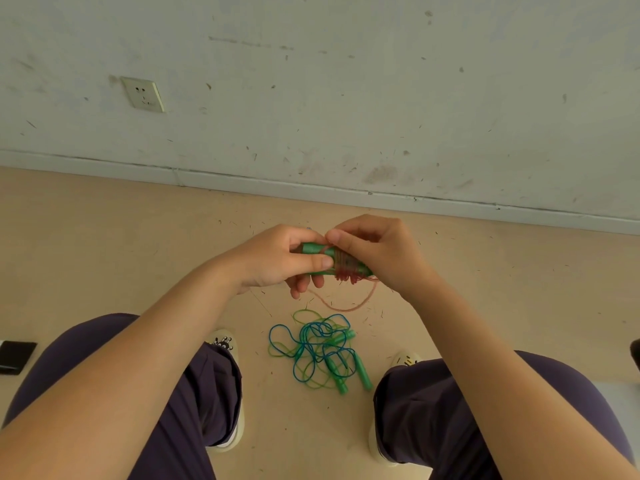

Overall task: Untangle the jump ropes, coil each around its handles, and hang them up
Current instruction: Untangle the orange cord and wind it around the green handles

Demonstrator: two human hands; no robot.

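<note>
My left hand (277, 259) grips the green handles (316, 249) of a red jump rope (346, 271), held level above the floor. Red cord is wound in several turns around the handles, and a loose loop (349, 306) hangs below them. My right hand (374, 249) pinches the red cord at the top of the handles between thumb and forefinger. On the floor between my feet lies a tangle of a blue rope (311, 344) and a green rope (304, 372) with their green handles (362, 372).
I sit facing a scuffed white wall (346, 98) with a socket (143, 94) at the left. My knees in dark trousers frame the tangle. A black object (15, 355) lies on the tan floor at the far left.
</note>
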